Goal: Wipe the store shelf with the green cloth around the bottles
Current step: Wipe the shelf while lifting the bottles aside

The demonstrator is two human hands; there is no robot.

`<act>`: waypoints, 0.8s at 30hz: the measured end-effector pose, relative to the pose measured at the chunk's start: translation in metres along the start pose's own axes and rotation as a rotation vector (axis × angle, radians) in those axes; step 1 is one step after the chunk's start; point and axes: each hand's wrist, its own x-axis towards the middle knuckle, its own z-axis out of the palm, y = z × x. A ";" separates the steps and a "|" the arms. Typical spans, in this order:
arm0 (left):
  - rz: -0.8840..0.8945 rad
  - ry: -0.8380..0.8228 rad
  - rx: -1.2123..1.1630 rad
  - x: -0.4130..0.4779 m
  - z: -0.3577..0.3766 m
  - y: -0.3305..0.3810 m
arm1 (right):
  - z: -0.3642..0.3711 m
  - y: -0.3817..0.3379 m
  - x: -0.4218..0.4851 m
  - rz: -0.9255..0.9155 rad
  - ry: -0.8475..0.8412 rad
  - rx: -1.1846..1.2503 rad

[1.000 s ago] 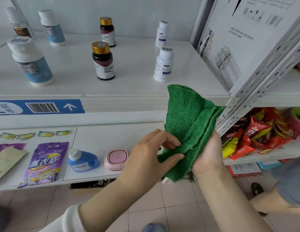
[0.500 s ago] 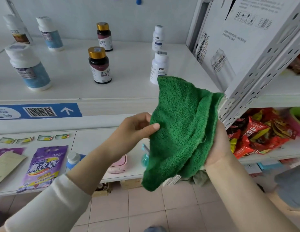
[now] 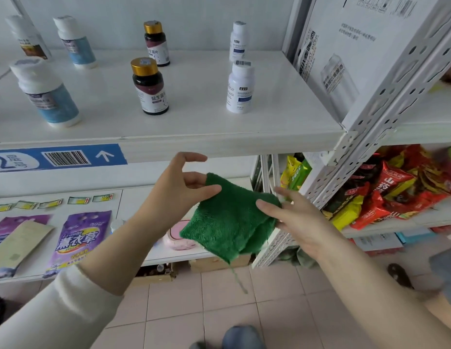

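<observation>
A green cloth point(image 3: 229, 220) hangs folded between my hands, below the front edge of the white shelf point(image 3: 194, 127). My left hand point(image 3: 179, 187) pinches its upper left corner with thumb and fingers. My right hand point(image 3: 289, 217) grips its right edge, thumb on top. On the shelf stand a dark bottle with a gold cap point(image 3: 150, 88), a second one point(image 3: 156, 44) behind it, two white bottles point(image 3: 239, 88) point(image 3: 238, 41) and blue-labelled white bottles point(image 3: 46, 94) point(image 3: 75, 41) at the left.
A large white carton point(image 3: 350, 46) leans at the shelf's right end beside a perforated white post point(image 3: 385, 102). The lower shelf holds purple pouches point(image 3: 78, 243) and a pink case point(image 3: 177, 235). Red snack bags point(image 3: 385, 187) fill the right-hand shelf. Tiled floor lies below.
The cloth has come down from in front of the shelf edge and is folded smaller. My left hand shifted to its upper left corner and my right hand now grips its right edge.
</observation>
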 end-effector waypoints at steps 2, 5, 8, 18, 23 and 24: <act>0.040 -0.049 0.008 -0.004 -0.006 0.003 | -0.002 -0.007 -0.008 -0.189 0.045 -0.283; 0.151 -0.046 0.159 -0.008 -0.011 0.010 | -0.003 -0.016 -0.020 -0.532 0.182 -0.630; 0.287 0.044 0.362 -0.014 -0.012 0.019 | -0.007 -0.031 -0.026 -0.771 0.323 -0.812; 0.310 0.012 0.162 0.004 0.013 0.050 | -0.049 -0.070 -0.006 -0.624 0.079 -0.393; 0.311 -0.021 0.027 0.031 0.043 0.077 | -0.075 -0.093 0.003 -0.627 0.198 -0.329; 0.323 -0.018 0.029 0.040 0.049 0.085 | -0.080 -0.103 0.008 -0.639 0.237 -0.344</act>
